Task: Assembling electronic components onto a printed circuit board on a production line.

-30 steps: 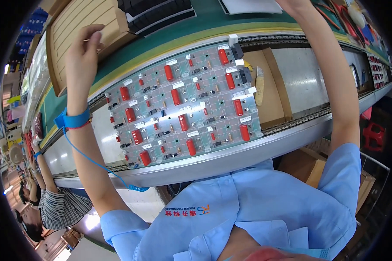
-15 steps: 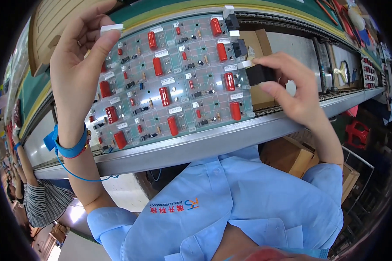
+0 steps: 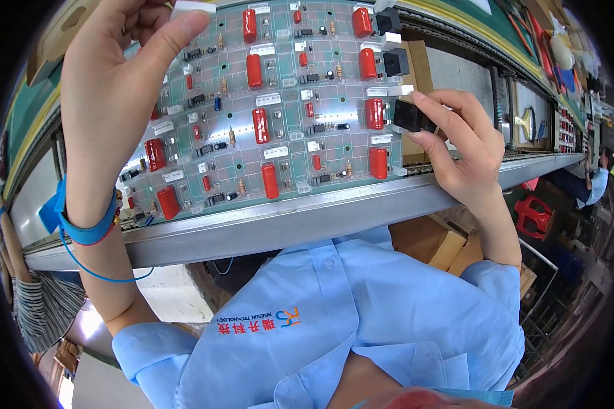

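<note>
Nearest is the person's light blue shirt (image 3: 273,286), with cardboard boxes (image 3: 450,252) below and to its right under the conveyor. Across the front runs a smooth, bright metal rail (image 3: 286,221); behind it lies the circuit-board panel (image 3: 348,48), flat and studded with red, white and black parts, shiny metal showing through. The right hand (image 3: 467,150) holds a black block (image 3: 408,116) between thumb and fingers at the panel's right edge, beside a cardboard tray (image 3: 419,61). The left hand (image 3: 116,88), wearing a blue wrist strap (image 3: 89,228), pinches a white block (image 3: 194,8) over the panel's far left part. Beyond runs the dark chain track (image 3: 443,34), then a green table (image 3: 492,19) edged in yellow, with red-handled tools (image 3: 535,31) at the right. A red stool (image 3: 535,215) stands on the floor to the right. Further off, a striped sleeve (image 3: 44,300) shows at left; at right, another panel (image 3: 565,129) sits down the line, near a worker in blue (image 3: 597,184).
</note>
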Tool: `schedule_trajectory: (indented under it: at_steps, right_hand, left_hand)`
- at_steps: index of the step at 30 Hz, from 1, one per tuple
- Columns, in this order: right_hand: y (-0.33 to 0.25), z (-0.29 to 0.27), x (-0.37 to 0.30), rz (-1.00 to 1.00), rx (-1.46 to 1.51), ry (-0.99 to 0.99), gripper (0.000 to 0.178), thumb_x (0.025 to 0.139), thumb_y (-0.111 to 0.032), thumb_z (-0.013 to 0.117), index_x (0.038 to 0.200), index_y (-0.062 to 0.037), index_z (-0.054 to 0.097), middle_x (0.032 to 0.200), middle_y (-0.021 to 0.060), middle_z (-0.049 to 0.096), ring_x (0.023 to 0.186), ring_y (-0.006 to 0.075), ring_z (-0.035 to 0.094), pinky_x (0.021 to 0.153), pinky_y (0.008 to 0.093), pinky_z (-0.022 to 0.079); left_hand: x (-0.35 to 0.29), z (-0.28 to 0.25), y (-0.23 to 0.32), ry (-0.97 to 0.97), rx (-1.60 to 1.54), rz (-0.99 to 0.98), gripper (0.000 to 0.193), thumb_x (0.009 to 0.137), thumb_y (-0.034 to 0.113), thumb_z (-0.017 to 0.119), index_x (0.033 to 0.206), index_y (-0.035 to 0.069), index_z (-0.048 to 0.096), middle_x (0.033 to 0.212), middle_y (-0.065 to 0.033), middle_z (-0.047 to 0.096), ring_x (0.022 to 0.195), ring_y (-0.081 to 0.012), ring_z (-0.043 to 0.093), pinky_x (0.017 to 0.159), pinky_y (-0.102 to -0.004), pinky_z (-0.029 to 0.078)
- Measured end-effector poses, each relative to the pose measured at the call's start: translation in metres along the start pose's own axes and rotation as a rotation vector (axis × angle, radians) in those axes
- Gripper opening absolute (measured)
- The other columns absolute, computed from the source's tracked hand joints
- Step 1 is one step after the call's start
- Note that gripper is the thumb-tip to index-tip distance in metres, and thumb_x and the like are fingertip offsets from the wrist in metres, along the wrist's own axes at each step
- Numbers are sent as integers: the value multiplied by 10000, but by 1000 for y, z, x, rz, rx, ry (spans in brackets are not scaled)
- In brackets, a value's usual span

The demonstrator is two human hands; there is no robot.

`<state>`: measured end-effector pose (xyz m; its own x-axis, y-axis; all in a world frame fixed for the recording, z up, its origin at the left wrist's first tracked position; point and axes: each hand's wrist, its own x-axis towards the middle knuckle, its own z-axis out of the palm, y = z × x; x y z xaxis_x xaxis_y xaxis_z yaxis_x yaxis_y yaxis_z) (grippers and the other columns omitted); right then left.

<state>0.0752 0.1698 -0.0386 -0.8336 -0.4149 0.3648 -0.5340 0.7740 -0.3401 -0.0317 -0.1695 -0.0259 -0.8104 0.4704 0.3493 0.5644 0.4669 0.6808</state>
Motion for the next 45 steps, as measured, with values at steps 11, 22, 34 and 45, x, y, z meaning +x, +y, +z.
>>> schedule_trajectory:
  at_steps: [11,22,34,45]
  right_hand:
    - [-4,-5,3,-53,-133,-26,406,658,-44,774,1058,-38,705,952,77,637,602,149,595,480,266,454]
    - [-3,-5,3,-131,-269,-13,436,616,-57,788,1043,-41,704,956,61,633,555,123,569,435,261,421]
    - [-10,-7,9,-129,-312,-65,411,622,-72,782,1023,-39,696,958,52,626,578,126,580,441,257,436]
    - [4,-12,6,-205,-478,-40,430,689,-104,652,1108,-163,732,998,36,638,581,104,558,440,235,435]
  left_hand:
    - [-3,6,10,-29,-26,-10,348,916,156,672,1250,63,635,1088,-53,667,957,-120,623,836,-227,517]
    - [-4,6,15,-72,-16,38,328,919,154,666,1233,61,647,1096,-56,670,966,-123,626,838,-228,518]
    - [-7,4,14,-103,5,83,306,923,152,659,1214,58,659,1105,-59,673,975,-125,630,840,-229,519]
    - [1,13,22,-161,14,63,259,920,135,649,1158,43,690,1086,-69,690,982,-135,641,860,-235,512]
